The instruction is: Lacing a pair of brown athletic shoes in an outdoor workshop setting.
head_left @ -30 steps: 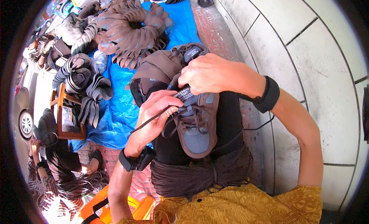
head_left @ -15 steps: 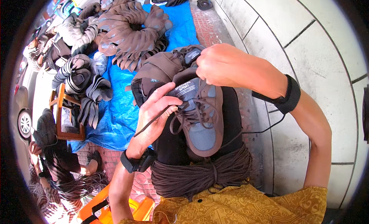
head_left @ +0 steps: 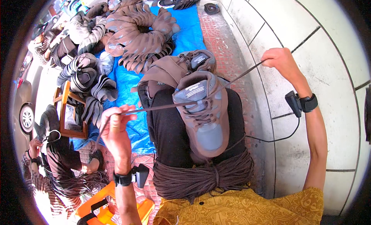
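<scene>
A brown sneaker upper (head_left: 224, 120) with a grey-blue mesh toe and tongue rests on my lap between my knees, toe toward me. Its dark brown lace (head_left: 158, 107) runs out taut to both sides from the eyelets near the tongue. My left hand (head_left: 116, 128), out at the left, pinches one length of it, and the tail hangs down from my fingers. Raised at the far right, my right hand (head_left: 283, 62) is closed on the other length. Across my lap lies a thick tied bundle of brown laces (head_left: 201, 176).
Beyond my knees sits a brown bag (head_left: 164, 70) with another sneaker upper (head_left: 201, 62) on it. Rings of stacked uppers (head_left: 135, 28) lie on a blue tarp (head_left: 189, 28). A wooden stool (head_left: 63, 113) and a co-worker's hand (head_left: 35, 147) are left; a tiled wall (head_left: 301, 140) stands right.
My hands have moved apart from the shoe, left hand leftward and down, right hand far to the right. The loose lace loops over the shoe are gone, and the lace is now stretched.
</scene>
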`<state>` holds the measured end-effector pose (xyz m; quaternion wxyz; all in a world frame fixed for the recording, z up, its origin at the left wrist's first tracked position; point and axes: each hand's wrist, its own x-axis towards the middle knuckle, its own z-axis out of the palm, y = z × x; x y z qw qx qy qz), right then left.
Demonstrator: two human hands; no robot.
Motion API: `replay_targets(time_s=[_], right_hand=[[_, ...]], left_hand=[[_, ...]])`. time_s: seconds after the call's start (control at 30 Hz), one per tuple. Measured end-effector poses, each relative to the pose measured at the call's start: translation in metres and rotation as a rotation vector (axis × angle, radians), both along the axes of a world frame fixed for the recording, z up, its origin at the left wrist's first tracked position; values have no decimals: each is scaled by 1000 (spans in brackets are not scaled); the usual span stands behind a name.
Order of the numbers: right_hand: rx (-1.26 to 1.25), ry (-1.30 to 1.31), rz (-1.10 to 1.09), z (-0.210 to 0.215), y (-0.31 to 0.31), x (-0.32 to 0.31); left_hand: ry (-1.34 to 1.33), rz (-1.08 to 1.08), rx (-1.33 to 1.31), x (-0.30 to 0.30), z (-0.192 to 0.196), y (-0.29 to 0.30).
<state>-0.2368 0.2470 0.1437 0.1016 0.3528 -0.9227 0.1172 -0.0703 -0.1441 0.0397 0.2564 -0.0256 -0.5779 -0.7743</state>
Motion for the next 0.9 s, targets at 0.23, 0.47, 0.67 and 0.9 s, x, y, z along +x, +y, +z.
replay_targets(time_s=[0.23, 0.47, 0.67, 0.9], right_hand=[[-122, -230, -262, -7, 14, 15], [-125, -272, -293, -21, 21, 12], [-174, -261, -357, -22, 26, 11], [-168, -251, -432, -27, 68, 3]], left_hand=[[-43, -113, 268, 4, 11, -16], [11, 38, 520, 22, -15, -63], [-104, 20, 477, 18, -14, -50], [-67, -43, 479, 22, -28, -74]])
